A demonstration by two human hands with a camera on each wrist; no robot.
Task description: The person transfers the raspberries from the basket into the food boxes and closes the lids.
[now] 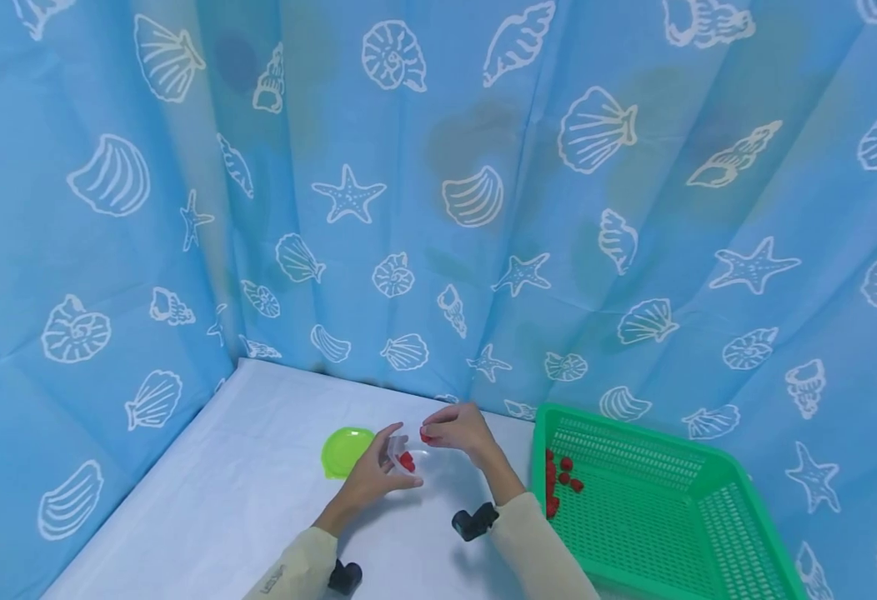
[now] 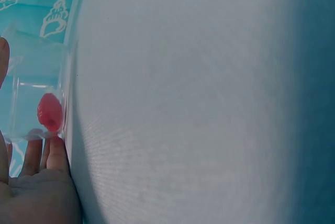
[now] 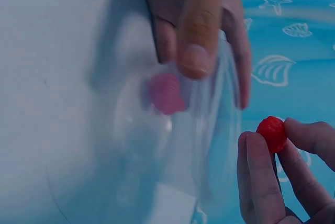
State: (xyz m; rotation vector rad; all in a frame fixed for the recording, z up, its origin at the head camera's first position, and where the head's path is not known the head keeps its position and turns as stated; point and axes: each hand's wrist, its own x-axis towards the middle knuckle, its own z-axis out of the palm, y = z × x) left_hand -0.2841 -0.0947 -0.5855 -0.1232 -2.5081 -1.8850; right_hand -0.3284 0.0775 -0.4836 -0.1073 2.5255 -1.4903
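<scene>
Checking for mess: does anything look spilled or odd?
No spill shows: the berries are in the basket, clear cup and right hand. Only dark blotches on the curtain look odd against its blue; stains or shadows, I can't tell.

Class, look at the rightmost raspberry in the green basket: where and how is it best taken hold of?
Probably by its opposite sides, pinched lightly from above. The raspberry is small and lies on the floor of the green basket, whose raised walls make the open top the easier way in. The other raspberries lie to its left, so its right side looks freer.
</scene>
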